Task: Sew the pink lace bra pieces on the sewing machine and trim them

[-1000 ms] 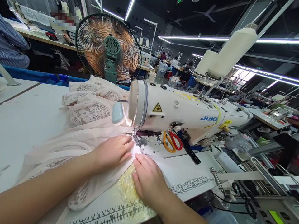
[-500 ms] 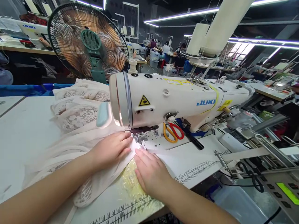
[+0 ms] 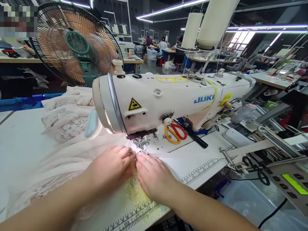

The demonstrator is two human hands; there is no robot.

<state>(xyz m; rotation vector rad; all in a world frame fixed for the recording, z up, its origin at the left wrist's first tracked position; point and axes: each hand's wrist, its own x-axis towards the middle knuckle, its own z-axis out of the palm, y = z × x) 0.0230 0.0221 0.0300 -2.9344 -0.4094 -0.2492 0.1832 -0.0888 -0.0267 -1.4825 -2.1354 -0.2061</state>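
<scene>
My left hand (image 3: 109, 166) lies palm down on pale pink fabric (image 3: 72, 150) just in front of the presser foot (image 3: 141, 143) of a white JUKI sewing machine (image 3: 168, 96). Its fingers curl and press the cloth. My right hand (image 3: 154, 178) rests flat beside it, fingers stretched toward the needle, holding the fabric edge down. The two hands touch at the fingertips. A crinkled clear plastic patch (image 3: 134, 192) shows under them.
Lace-trimmed pieces (image 3: 64, 122) are piled behind the fabric. Orange-and-red scissors (image 3: 175, 133) lie on the machine bed. A green fan (image 3: 77, 45) stands behind; thread cones (image 3: 211, 22) rise at the right. A ruler strip (image 3: 204, 168) runs along the table edge. Other workers sit far back.
My left hand has slid back toward me and closer to the right hand, bunching the fabric. The view has shifted right and nearer to the machine.
</scene>
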